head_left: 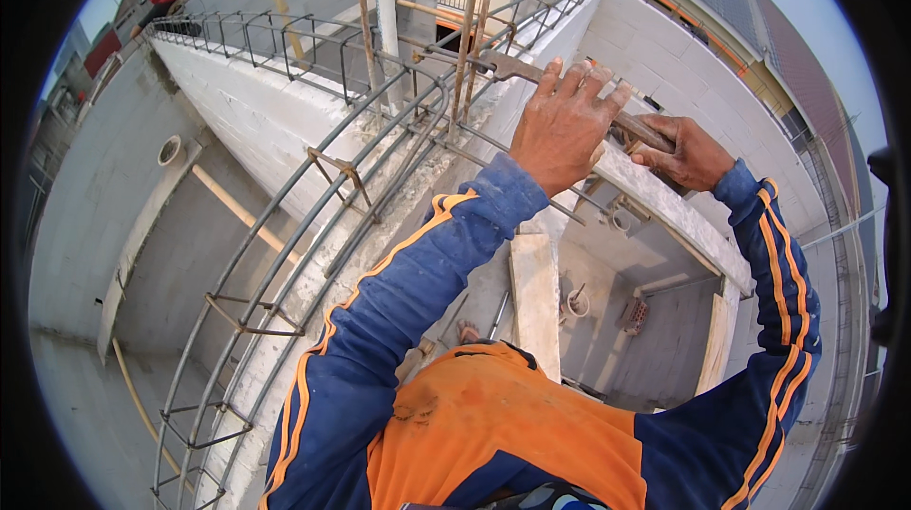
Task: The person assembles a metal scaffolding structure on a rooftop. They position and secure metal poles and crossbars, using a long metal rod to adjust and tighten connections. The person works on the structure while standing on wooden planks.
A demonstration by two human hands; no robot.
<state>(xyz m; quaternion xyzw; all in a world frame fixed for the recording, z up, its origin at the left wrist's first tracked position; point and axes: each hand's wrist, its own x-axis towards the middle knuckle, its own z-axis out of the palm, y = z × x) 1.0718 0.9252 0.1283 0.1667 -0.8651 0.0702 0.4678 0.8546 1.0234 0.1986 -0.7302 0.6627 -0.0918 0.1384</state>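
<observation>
Left hand (567, 123) and right hand (691, 153) both clamped round steel bar tool (643, 130), far, right of centre, head beside upright rods (468, 26). Left-side rebar cage (242, 327) looks formed; corner joint seems unfinished, remainder unclear.

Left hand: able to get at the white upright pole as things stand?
Probably not directly: the left hand is busy on the metal bar, and two rusty upright rods stand between it and the white pole.
</observation>
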